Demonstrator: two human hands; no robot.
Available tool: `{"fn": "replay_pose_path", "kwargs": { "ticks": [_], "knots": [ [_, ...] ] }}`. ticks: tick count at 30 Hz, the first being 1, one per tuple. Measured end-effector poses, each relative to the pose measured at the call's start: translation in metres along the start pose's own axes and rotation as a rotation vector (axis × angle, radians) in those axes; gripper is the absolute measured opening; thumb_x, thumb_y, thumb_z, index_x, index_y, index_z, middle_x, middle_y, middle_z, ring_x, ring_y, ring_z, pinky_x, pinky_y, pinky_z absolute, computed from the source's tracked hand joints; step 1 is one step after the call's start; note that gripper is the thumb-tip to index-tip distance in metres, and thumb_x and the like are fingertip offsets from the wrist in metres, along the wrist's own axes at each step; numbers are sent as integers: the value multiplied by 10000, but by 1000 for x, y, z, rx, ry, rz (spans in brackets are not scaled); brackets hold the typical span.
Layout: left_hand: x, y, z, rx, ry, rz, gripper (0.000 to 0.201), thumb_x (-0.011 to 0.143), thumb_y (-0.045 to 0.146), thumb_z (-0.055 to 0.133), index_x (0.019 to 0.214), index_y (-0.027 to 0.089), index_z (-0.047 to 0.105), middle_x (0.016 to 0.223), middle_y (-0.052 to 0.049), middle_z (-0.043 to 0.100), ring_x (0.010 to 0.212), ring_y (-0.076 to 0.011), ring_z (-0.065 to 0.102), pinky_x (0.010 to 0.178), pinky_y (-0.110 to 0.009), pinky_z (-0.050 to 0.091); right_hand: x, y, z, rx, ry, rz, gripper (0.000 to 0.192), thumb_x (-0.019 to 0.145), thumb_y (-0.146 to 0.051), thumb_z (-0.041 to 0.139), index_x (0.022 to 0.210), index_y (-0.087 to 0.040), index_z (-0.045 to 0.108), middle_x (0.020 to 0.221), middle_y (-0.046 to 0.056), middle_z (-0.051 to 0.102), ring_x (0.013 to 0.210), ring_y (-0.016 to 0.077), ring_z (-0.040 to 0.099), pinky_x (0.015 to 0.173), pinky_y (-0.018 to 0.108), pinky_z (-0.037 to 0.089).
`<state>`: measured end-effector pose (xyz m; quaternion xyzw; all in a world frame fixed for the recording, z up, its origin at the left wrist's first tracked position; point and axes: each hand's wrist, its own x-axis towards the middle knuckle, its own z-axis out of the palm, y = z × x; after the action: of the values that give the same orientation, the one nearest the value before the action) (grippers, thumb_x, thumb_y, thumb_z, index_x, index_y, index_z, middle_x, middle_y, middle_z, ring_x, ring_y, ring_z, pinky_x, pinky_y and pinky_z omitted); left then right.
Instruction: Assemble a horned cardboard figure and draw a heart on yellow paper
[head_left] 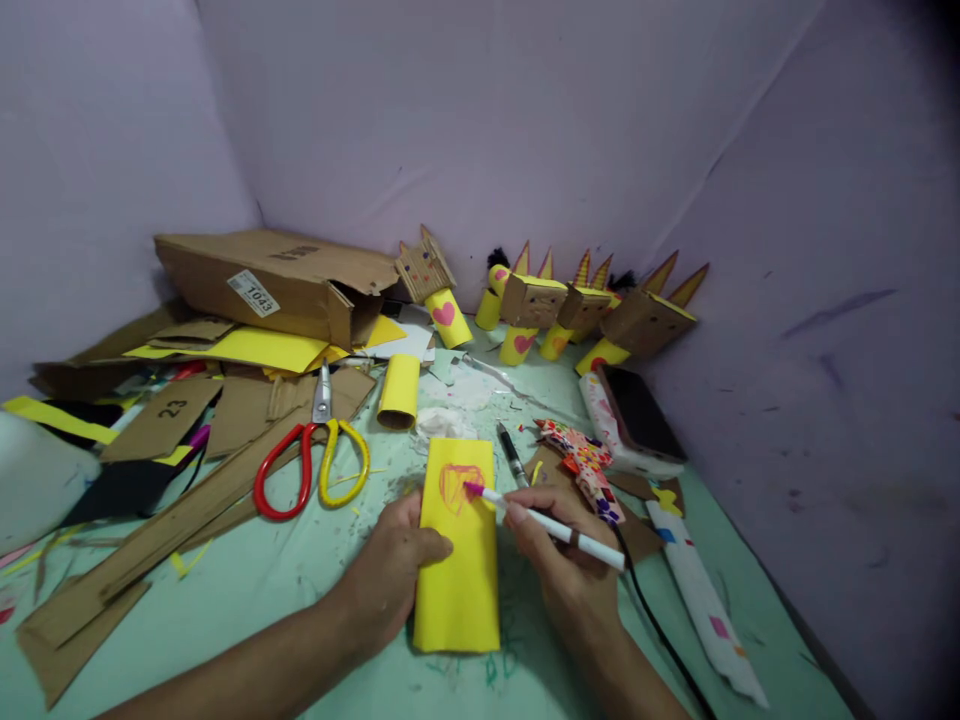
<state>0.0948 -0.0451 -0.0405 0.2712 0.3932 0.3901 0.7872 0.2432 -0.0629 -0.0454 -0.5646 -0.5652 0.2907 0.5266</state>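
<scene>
My left hand (401, 570) grips the left edge of a yellow paper piece (457, 590), its thumb lying across the front. A pink heart outline, partly filled with strokes, shows near the paper's upper end. In my right hand (574, 570) is a white marker (555, 520), held like a pen, its magenta tip touching the heart. Just above the paper stands a yellow paper-covered tube (400, 390). Left of that lie scissors (311, 450) with one red and one yellow handle. A dark pen (513, 453) lies near my right fingers.
A cardboard box (277, 280) sits at the back left above cardboard scraps (165, 520). Several cardboard-headed figures (532, 305) stand along the wall. To the right are a patterned glue gun (589, 460) with a black cord, a phone (645, 415) and a white strip (701, 590).
</scene>
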Motion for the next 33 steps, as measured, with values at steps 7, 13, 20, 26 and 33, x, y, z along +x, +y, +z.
{"fn": "replay_pose_path", "kwargs": {
  "ticks": [7,13,20,26,33],
  "knots": [
    [1,0,-1,8,8,6,409,534,41,485,921,124,586,760,-66,702,699,-244,646,671,-362,479,-1,4,0,11,-73,0,185,736,-335,588,665,-175,648,510,-11,561,465,127,486,424,224,344],
    [1,2,2,32,28,-3,421,537,36,478,941,104,576,773,-74,698,749,-255,644,704,-361,472,0,4,-4,-39,-25,43,193,755,-335,573,693,-166,644,513,-14,555,470,121,479,429,215,344],
    [1,1,1,45,22,14,456,533,32,482,977,101,556,788,-76,702,740,-243,639,710,-362,472,-1,6,-4,-44,-10,54,196,757,-343,568,697,-169,636,519,-16,557,475,117,476,437,212,346],
    [1,1,2,63,37,14,439,531,45,492,961,103,559,763,-73,703,697,-232,635,680,-354,474,1,4,0,-11,-14,47,202,755,-344,567,721,-163,649,538,3,594,487,136,527,453,226,396],
    [1,0,1,68,10,21,395,535,47,489,913,113,583,735,-63,703,687,-229,642,660,-338,477,0,4,2,9,-19,66,219,753,-365,575,703,-164,646,530,5,592,492,140,518,461,235,386]
  ]
}}
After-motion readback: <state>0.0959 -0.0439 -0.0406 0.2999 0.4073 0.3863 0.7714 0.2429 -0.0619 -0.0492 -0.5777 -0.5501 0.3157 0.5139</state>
